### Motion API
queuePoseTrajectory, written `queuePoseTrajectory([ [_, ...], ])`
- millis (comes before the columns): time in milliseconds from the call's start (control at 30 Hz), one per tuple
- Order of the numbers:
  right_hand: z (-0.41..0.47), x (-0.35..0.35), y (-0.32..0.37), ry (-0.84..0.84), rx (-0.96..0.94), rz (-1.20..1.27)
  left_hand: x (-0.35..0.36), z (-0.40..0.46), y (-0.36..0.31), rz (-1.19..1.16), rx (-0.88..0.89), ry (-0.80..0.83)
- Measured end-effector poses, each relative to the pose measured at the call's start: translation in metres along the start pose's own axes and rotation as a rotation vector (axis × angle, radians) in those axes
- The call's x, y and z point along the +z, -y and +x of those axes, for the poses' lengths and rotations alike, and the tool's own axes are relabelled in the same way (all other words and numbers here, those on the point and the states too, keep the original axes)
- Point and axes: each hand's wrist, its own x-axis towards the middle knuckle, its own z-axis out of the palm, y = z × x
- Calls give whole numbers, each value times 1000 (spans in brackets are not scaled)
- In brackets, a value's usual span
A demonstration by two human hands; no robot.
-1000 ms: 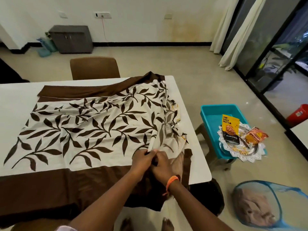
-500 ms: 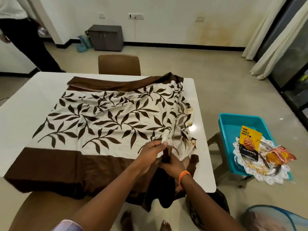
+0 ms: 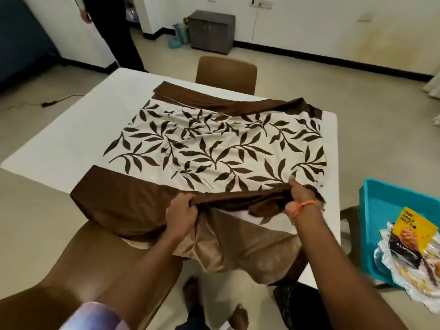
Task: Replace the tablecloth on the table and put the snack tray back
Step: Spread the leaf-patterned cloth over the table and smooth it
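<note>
The leaf-print tablecloth (image 3: 214,148) lay half unfolded across the white desk (image 3: 71,136), its brown border bunched at the near edge. The left hand (image 3: 182,211) and right hand (image 3: 298,197) each gripped that border, well apart. Best done, both would draw outward together, evenly. The snack tray (image 3: 409,265) waited on a teal bin (image 3: 381,210).

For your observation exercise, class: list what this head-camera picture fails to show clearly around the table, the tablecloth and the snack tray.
1. Snack tray: head view, cut off by the right edge; its full contents cannot be seen.
2. Tablecloth: its near end hangs below the table edge, partly hidden by the left hand, right hand and forearms.
3. Second person: cut off by the top edge.
4. Near chair: blurred, partly covered by the arm.
</note>
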Motion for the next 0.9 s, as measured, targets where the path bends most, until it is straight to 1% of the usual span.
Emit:
queuePoseTrajectory([
  [33,-1,6,-9,-215,-194,-62,-9,10,-8,-93,-11,2],
  [67,-6,18,-18,-274,-353,-109,-16,18,-19,-196,-9,22],
  [100,-12,35,-31,-200,-491,-197,-23,24,-33,-304,-10,54],
  [133,-18,54,-46,-59,-602,-358,-28,29,-46,-413,-8,96],
  [167,-24,73,-58,78,-683,-568,-31,34,-57,-519,-9,169],
  [200,-25,88,-71,173,-755,-783,-34,39,-64,-630,-2,271],
  [233,-25,105,-78,233,-810,-933,-38,42,-69,-736,25,381],
  [267,-22,119,-81,237,-837,-993,-42,45,-68,-819,65,468],
  [300,-18,132,-79,207,-840,-963,-47,49,-61,-851,108,492],
  [333,-14,144,-72,142,-834,-922,-50,52,-50,-827,135,445],
  [367,-7,158,-63,66,-799,-898,-53,55,-32,-716,134,327],
  [400,2,170,-53,-8,-723,-849,-52,56,-8,-540,84,172],
  [433,12,178,-41,-53,-619,-753,-51,54,18,-347,-61,22],
  [467,24,182,-25,-79,-494,-615,-48,48,45,-224,-290,-54],
  [500,31,183,-7,-43,-370,-382,-43,40,69,-191,-549,-35],
  [533,41,181,11,18,-262,-131,-38,31,92,-232,-761,31],
  [567,51,176,27,-11,-233,51,-34,24,112,-326,-889,96],
  [600,61,171,41,-89,-266,126,-29,19,129,-458,-949,132],
  [633,66,166,49,-222,-370,73,-24,17,143,-601,-967,165],
  [667,69,161,52,-359,-513,-62,-20,18,148,-746,-956,209],
  [700,67,160,47,-433,-652,-232,-17,20,150,-885,-940,253],
  [733,65,162,35,-416,-774,-431,-13,24,151,-977,-935,273],
  [767,63,166,18,-337,-877,-641,-7,28,151,-1007,-931,246],
  [800,61,170,-1,-240,-954,-841,-1,32,153,-977,-934,204],
  [833,58,174,-21,-127,-978,-999,2,34,153,-903,-938,177],
  [900,49,184,-58,109,-889,-1220,-3,35,156,-636,-910,159],
])
